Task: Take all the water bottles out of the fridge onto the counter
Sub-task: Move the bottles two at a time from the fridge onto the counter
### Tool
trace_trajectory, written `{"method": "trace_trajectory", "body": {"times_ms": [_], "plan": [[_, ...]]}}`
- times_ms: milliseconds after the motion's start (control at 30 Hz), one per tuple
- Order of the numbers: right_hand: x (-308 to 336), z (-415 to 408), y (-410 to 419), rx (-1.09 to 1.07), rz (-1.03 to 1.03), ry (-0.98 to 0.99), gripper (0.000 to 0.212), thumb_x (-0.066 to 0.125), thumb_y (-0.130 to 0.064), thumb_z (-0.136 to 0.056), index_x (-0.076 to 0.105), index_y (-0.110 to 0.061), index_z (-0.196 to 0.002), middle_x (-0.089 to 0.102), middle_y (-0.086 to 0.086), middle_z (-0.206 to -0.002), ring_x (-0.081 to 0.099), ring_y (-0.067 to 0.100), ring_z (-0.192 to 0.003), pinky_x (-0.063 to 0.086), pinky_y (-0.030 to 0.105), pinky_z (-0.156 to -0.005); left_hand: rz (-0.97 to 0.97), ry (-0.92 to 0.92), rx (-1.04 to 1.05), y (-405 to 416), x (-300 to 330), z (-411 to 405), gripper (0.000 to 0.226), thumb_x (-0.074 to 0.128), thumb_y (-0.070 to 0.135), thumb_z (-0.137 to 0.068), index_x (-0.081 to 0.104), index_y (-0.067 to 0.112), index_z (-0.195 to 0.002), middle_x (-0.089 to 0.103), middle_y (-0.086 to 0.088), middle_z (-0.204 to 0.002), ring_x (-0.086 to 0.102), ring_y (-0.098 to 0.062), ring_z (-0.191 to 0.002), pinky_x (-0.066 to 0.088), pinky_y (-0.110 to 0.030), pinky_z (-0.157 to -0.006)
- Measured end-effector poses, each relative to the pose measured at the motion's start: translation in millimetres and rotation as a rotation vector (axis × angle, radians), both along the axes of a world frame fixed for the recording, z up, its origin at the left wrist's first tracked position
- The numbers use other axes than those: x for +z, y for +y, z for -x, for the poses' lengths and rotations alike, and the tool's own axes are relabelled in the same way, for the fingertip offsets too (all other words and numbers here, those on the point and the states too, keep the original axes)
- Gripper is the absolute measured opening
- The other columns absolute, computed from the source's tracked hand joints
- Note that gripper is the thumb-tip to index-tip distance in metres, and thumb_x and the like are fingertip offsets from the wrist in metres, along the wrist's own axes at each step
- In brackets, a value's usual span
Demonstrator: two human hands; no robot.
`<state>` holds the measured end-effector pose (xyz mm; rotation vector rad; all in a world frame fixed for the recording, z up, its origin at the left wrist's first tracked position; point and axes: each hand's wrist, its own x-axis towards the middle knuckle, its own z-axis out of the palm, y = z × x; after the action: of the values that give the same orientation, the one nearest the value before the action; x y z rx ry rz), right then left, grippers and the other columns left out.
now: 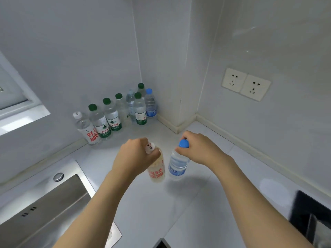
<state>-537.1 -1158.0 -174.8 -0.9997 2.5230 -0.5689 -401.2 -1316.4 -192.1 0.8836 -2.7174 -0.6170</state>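
Note:
My left hand (136, 154) grips the neck of a white-capped bottle with a red-lettered label (157, 171). My right hand (198, 149) grips the neck of a blue-capped bottle with a blue label (177, 166). Both bottles stand upright, side by side, at the middle of the white counter (197, 203); whether their bases touch it I cannot tell. Several more water bottles (111, 117) stand in a row along the back wall into the corner, most with green caps, one white-capped (86, 128) and one blue-capped (150, 104). The fridge is out of view.
A steel sink (46, 208) lies at the lower left, with a round fitting (58, 176) at its rim. A double wall socket (246, 84) is on the right wall. A black appliance (311, 219) sits at the counter's right edge.

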Motion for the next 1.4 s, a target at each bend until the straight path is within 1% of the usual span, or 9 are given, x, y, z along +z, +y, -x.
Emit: {"method": "trace_trajectory", "body": {"times_ms": [200,533,633,800,933,1033,1167,1300,1400], "plan": [[-2.8,18.2,-84.7,0.112,-0.012,-0.001,0.021,0.059,-0.040,-0.085,0.051,-0.023,-0.095,0.059,-0.003,-0.089,0.056,0.018,-0.081,0.043,0.032,-0.066,-0.023,-0.020,0.044,-71.4,-12.0,5.1,0.037,0.056,0.052,-0.076,0.053,0.016,-0.067,0.059,-0.001,-0.063,0.061,-0.022,-0.060,0.056,-0.033,-0.053],[-22.3,62.2,-208.5,0.246,-0.070,0.072,0.027,0.059,-0.039,-0.088,0.053,-0.020,-0.107,0.059,0.000,-0.100,0.056,0.021,-0.088,0.045,0.034,-0.071,0.016,0.003,0.122,-169.7,-35.0,31.7,0.031,0.055,0.044,-0.079,0.051,0.015,-0.070,0.054,0.000,-0.059,0.050,-0.017,-0.052,0.038,-0.025,-0.045],[-27.8,76.1,-237.7,0.269,-0.080,0.067,0.025,0.058,-0.036,-0.090,0.051,-0.020,-0.107,0.057,-0.001,-0.096,0.056,0.022,-0.087,0.044,0.034,-0.069,-0.005,0.016,0.135,-191.3,-41.3,45.8,0.031,0.057,0.040,-0.080,0.045,0.014,-0.067,0.050,0.000,-0.056,0.042,-0.018,-0.049,0.031,-0.024,-0.044],[-39.6,95.4,-283.1,0.337,-0.102,0.112,0.027,0.056,-0.038,-0.091,0.049,-0.019,-0.109,0.058,0.001,-0.098,0.053,0.023,-0.084,0.038,0.033,-0.063,-0.037,0.029,0.148,-222.2,-54.0,69.8,0.032,0.061,0.038,-0.079,0.042,0.017,-0.065,0.053,-0.002,-0.057,0.048,-0.023,-0.052,0.035,-0.026,-0.047],[-46.2,105.8,-311.4,0.383,-0.142,0.155,0.026,0.053,-0.038,-0.094,0.048,-0.018,-0.110,0.056,0.002,-0.095,0.055,0.025,-0.084,0.045,0.037,-0.068,-0.032,0.026,0.153,-238.5,-61.2,85.8,0.030,0.061,0.037,-0.082,0.041,0.019,-0.067,0.054,-0.001,-0.059,0.055,-0.024,-0.055,0.040,-0.027,-0.049],[-50.3,112.2,-326.4,0.390,-0.160,0.201,0.027,0.050,-0.037,-0.096,0.046,-0.015,-0.111,0.052,0.002,-0.089,0.051,0.024,-0.080,0.040,0.035,-0.062,-0.028,0.026,0.183,-249.0,-68.9,91.6,0.027,0.059,0.038,-0.084,0.043,0.019,-0.074,0.053,0.003,-0.059,0.052,-0.019,-0.053,0.036,-0.026,-0.048],[-54.9,114.4,-338.7,0.400,-0.177,0.222,0.027,0.048,-0.037,-0.097,0.044,-0.015,-0.111,0.052,0.001,-0.087,0.051,0.024,-0.077,0.030,0.031,-0.053,-0.064,0.058,0.199,-257.0,-74.6,94.2,0.025,0.058,0.038,-0.087,0.046,0.016,-0.084,0.058,0.000,-0.068,0.059,-0.025,-0.064,0.042,-0.029,-0.053],[-57.0,115.2,-342.5,0.406,-0.313,0.259,0.041,0.050,-0.047,-0.095,0.039,-0.014,-0.118,0.051,0.002,-0.092,0.052,0.025,-0.079,0.034,0.032,-0.057,-0.088,0.078,0.241,-254.0,-83.2,100.1,0.022,0.051,0.038,-0.090,0.042,0.019,-0.095,0.057,-0.005,-0.084,0.057,-0.031,-0.072,0.037,-0.032,-0.058],[-58.6,114.3,-343.6,0.396,-0.336,0.251,0.050,0.058,-0.046,-0.091,0.038,-0.013,-0.122,0.052,0.003,-0.091,0.054,0.025,-0.080,0.033,0.030,-0.052,-0.051,0.083,0.235,-251.3,-87.8,103.5,0.025,0.046,0.038,-0.094,0.042,0.022,-0.112,0.056,-0.007,-0.093,0.057,-0.034,-0.075,0.038,-0.032,-0.061]]}}
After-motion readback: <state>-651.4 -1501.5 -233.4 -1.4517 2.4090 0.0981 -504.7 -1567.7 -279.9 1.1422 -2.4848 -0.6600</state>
